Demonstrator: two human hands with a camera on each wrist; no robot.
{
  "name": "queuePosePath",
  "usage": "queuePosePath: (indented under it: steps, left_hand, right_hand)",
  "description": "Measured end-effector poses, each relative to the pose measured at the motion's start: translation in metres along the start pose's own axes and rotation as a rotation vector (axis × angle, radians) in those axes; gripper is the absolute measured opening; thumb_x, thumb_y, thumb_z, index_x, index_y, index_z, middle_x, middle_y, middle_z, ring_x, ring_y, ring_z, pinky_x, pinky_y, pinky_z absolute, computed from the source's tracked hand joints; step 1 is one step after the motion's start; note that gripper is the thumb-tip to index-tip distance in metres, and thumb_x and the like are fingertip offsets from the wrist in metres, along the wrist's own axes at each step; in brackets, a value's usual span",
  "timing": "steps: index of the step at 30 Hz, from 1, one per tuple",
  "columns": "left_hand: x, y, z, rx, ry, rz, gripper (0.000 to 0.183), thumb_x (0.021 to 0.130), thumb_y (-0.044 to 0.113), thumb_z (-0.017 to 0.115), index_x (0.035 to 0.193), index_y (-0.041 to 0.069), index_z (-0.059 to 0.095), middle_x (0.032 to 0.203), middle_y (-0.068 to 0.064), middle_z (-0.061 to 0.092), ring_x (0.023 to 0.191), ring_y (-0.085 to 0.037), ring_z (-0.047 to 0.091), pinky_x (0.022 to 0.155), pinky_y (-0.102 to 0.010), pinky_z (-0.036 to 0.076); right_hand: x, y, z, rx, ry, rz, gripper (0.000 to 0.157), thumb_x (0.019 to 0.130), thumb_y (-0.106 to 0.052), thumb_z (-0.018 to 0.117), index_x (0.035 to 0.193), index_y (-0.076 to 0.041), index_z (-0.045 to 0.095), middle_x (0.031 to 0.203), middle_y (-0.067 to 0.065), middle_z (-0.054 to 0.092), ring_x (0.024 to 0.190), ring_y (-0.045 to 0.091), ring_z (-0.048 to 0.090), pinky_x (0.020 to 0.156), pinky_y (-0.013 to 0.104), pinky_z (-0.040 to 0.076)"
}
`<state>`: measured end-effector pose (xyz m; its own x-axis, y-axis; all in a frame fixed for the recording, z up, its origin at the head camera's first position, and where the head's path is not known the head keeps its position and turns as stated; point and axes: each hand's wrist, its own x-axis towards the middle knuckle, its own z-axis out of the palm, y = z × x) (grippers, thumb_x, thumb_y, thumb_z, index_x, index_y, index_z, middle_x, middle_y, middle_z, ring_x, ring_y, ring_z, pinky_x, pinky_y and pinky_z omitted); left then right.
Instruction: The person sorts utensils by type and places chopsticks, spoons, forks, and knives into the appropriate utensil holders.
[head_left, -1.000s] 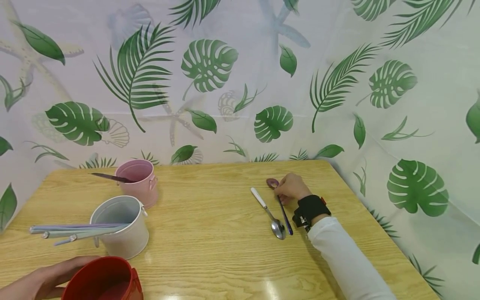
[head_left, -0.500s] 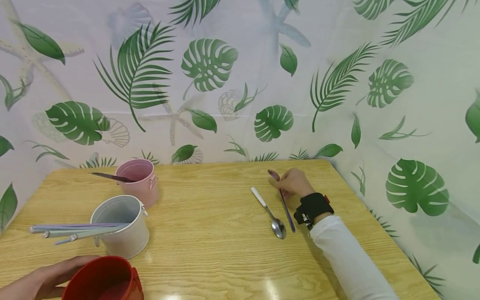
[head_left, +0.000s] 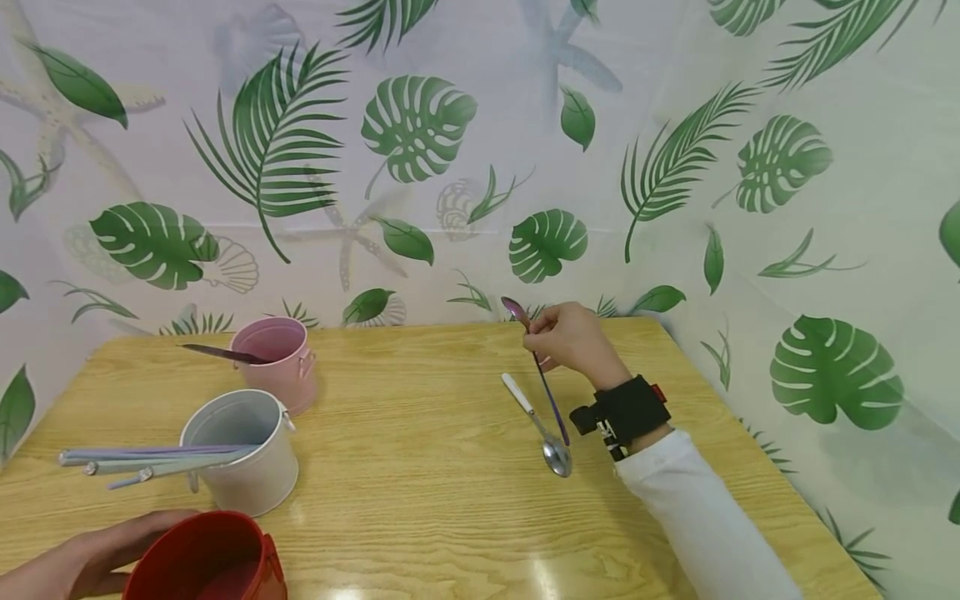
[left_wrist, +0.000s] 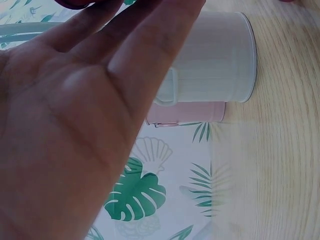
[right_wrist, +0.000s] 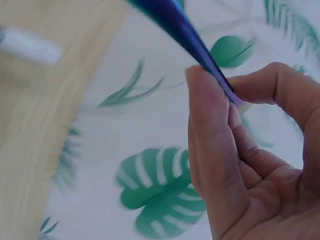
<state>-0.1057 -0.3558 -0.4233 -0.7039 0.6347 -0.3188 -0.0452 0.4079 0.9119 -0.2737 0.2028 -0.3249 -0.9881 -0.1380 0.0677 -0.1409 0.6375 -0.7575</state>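
Note:
My right hand (head_left: 576, 340) pinches a long-handled spoon (head_left: 552, 398) between thumb and fingers, close below its bowl. The spoon has a purple-blue sheen and is held up at a slant, bowl end up and to the left. In the right wrist view the shiny purple-blue metal of the spoon (right_wrist: 177, 31) runs out from my fingertips. A white-handled spoon (head_left: 517, 393) lies on the table just left of it. At the front left, my left hand (head_left: 97, 550) holds a red bucket (head_left: 268, 575) by its outer side; the bucket's lower part is out of frame.
Behind the red bucket stands a white bucket (head_left: 262, 479) with several pale sticks jutting out leftward. A pink bucket (head_left: 292, 387) farther back holds a dark blade-shaped piece (head_left: 221, 353). A leaf-patterned cloth (head_left: 420, 208) hangs behind the wooden table (head_left: 405, 417).
My right hand has lifted the purple-blue spoon off the table and moved it up and slightly left. The left hand, the buckets and the white-handled spoon have stayed in place.

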Motion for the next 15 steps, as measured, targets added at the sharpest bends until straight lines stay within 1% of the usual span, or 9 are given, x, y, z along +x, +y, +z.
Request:
queuePosePath:
  steps: [1, 5, 9, 10, 13, 15]
  left_hand:
    - [0.0, 0.0, 0.0, -0.005, -0.004, 0.006, 0.088, 0.088, 0.008, 0.077, 0.16, 0.019, 0.029, 0.155, -0.004, 0.046, 0.122, 0.005, 0.056, 0.089, -0.041, 0.06]
    - [0.0, 0.0, 0.001, -0.007, -0.015, 0.01, 0.088, 0.089, 0.009, 0.076, 0.161, 0.016, 0.027, 0.152, 0.006, 0.047, 0.122, 0.006, 0.055, 0.089, -0.041, 0.06]
    - [-0.001, 0.001, 0.002, -0.022, -0.019, 0.005, 0.088, 0.089, 0.009, 0.076, 0.161, 0.019, 0.028, 0.154, 0.001, 0.047, 0.122, 0.004, 0.056, 0.089, -0.041, 0.06]
    - [-0.001, 0.0, 0.002, -0.023, -0.02, 0.006, 0.088, 0.089, 0.008, 0.076, 0.161, 0.019, 0.028, 0.154, 0.002, 0.047, 0.122, 0.004, 0.056, 0.089, -0.041, 0.06]
    - [-0.001, 0.0, 0.002, -0.022, -0.024, 0.011, 0.088, 0.089, 0.008, 0.075, 0.161, 0.018, 0.027, 0.153, 0.006, 0.048, 0.122, 0.005, 0.056, 0.089, -0.041, 0.059]
    - [-0.001, 0.0, 0.002, -0.017, -0.022, 0.01, 0.088, 0.089, 0.009, 0.075, 0.161, 0.018, 0.027, 0.155, 0.002, 0.047, 0.122, 0.005, 0.056, 0.089, -0.041, 0.06]
  right_hand:
    - [-0.003, -0.008, 0.002, 0.008, -0.003, -0.024, 0.013, 0.091, -0.01, 0.068, 0.093, 0.002, 0.071, 0.08, 0.012, 0.069, 0.065, 0.026, 0.072, 0.064, 0.04, 0.063]
    - [-0.017, -0.036, 0.01, 0.049, -0.027, -0.104, 0.009, 0.091, -0.007, 0.069, 0.094, 0.001, 0.071, 0.082, 0.013, 0.07, 0.068, 0.025, 0.071, 0.065, 0.041, 0.063]
    - [-0.032, -0.061, 0.018, 0.093, -0.048, -0.168, 0.009, 0.092, -0.006, 0.069, 0.098, 0.0, 0.072, 0.085, 0.012, 0.07, 0.072, 0.023, 0.07, 0.066, 0.04, 0.062]
    - [-0.037, -0.067, 0.02, 0.104, -0.05, -0.186, 0.009, 0.092, -0.005, 0.069, 0.098, 0.0, 0.072, 0.086, 0.012, 0.07, 0.073, 0.023, 0.07, 0.066, 0.039, 0.062]
    - [-0.048, -0.082, 0.026, 0.139, -0.046, -0.257, 0.008, 0.092, -0.004, 0.07, 0.099, -0.003, 0.073, 0.088, 0.011, 0.071, 0.076, 0.024, 0.069, 0.066, 0.041, 0.062]
    - [-0.054, -0.09, 0.031, 0.169, -0.037, -0.312, 0.008, 0.091, -0.002, 0.07, 0.098, -0.003, 0.073, 0.088, 0.01, 0.071, 0.078, 0.024, 0.068, 0.066, 0.042, 0.062]
